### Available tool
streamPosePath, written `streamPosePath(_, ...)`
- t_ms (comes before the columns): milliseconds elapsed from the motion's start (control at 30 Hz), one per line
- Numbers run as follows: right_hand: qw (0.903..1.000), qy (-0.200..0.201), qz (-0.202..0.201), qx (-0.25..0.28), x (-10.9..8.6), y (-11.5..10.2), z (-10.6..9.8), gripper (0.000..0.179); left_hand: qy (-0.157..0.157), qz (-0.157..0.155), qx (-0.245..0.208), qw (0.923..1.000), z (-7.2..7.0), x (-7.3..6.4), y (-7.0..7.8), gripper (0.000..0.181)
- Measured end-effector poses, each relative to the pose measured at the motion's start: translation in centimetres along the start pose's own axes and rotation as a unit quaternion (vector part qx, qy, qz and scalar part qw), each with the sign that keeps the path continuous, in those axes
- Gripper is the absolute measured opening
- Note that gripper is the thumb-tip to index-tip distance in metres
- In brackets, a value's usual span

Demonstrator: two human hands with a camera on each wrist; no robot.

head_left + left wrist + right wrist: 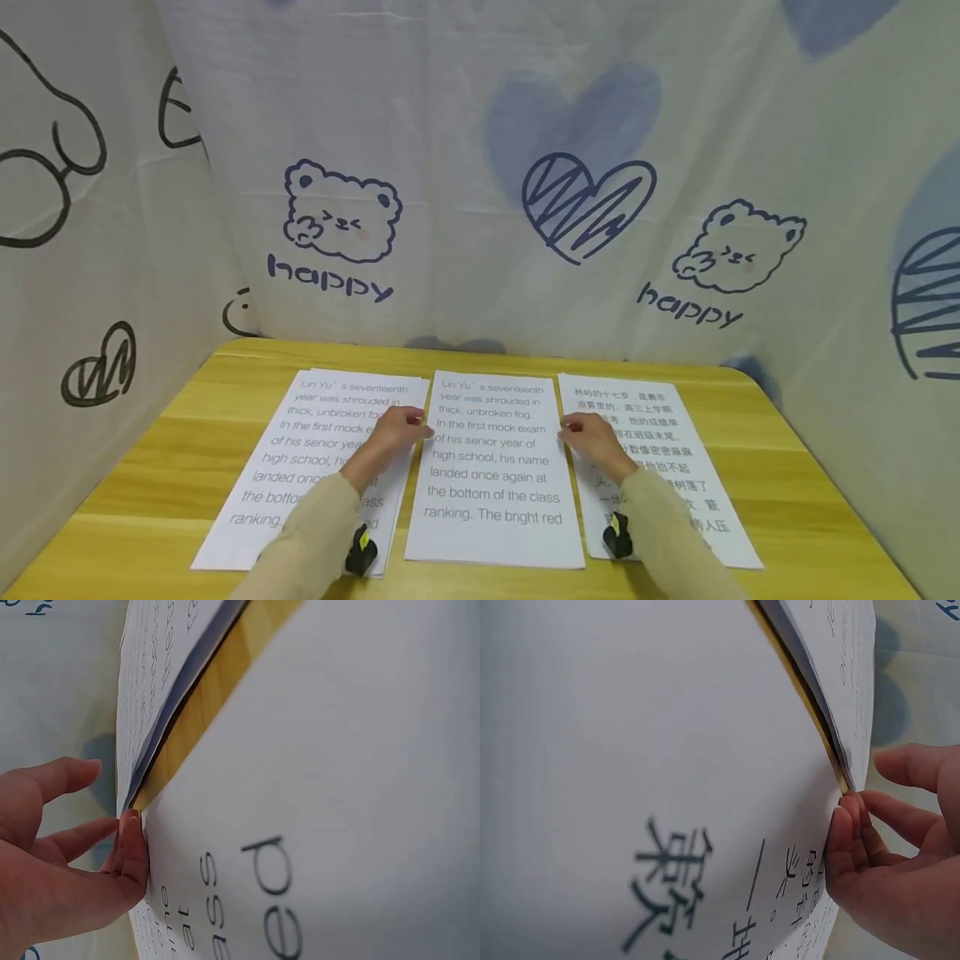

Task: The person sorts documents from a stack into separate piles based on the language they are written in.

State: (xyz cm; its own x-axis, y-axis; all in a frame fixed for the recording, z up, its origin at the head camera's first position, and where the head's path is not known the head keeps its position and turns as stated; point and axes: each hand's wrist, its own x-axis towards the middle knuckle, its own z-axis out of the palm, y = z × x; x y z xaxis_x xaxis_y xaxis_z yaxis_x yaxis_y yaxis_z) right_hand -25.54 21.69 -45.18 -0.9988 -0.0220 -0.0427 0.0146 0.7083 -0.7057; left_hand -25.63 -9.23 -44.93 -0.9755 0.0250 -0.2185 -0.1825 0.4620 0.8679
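A stack of white printed paper (491,542) with large English text lies flat in the middle of the table. My left hand (400,429) is at its left long edge, fingertips touching or very near the side. In the left wrist view the thumb (71,776) is raised apart from the bent fingers, which rest by the neighbouring sheets. My right hand (597,437) mirrors this at the right edge. Its thumb (907,765) also stands off, and the fingers reach the stack's side in the right wrist view. Neither hand pinches the paper.
Another stack of English-printed paper (240,542) lies left, partly under my left forearm. To the right, a stack with Chinese text (693,450) lies partly under my right forearm. Narrow strips of yellow wooden table (810,533) separate the stacks. A patterned cloth (465,250) hangs behind.
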Motion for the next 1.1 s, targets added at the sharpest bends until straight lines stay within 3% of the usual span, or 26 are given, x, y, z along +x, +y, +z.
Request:
streamPosePath(67, 1.0, 0.001, 0.002, 0.003, -0.1, 0.0, 0.1, 0.037, -0.006, -0.001, 0.014, 0.9999, 0.0, 0.0, 0.0, 0.049)
streamPosePath(233, 0.9999, -0.01, 0.005, 0.0, -0.2, -0.1, 0.2, 0.038, -0.009, 0.0, 0.024, 0.9997, 0.1, 0.2, 0.0, 0.012)
streamPosePath(367, 0.9999, -0.015, 0.0, -0.006, -0.2, -0.1, 0.3, 0.039, -0.008, -0.007, 0.016, 0.9998, 0.1, 0.3, 0.0, 0.015)
streamPosePath(467, 0.9998, -0.013, -0.002, -0.012, -0.2, 0.0, 0.4, 0.04, -0.006, -0.01, 0.022, 0.9997, 0.0, 0.2, 0.1, 0.031)
streamPosePath(667, 0.9998, -0.012, 0.005, -0.016, -0.1, -0.3, 0.4, 0.041, -0.018, 0.012, 0.043, 0.9988, 0.3, 0.3, 0.3, 0.018)
streamPosePath(833, 0.9998, -0.017, 0.003, -0.003, -0.2, -0.3, 0.4, 0.042, -0.028, 0.05, 0.098, 0.9935, 0.6, 0.3, 0.4, 0.019)
streamPosePath(1100, 0.9996, -0.026, 0.008, -0.008, -0.4, -0.4, 0.2, 0.042, -0.025, 0.06, 0.188, 0.98, 1.1, 0.3, 0.6, 0.023)
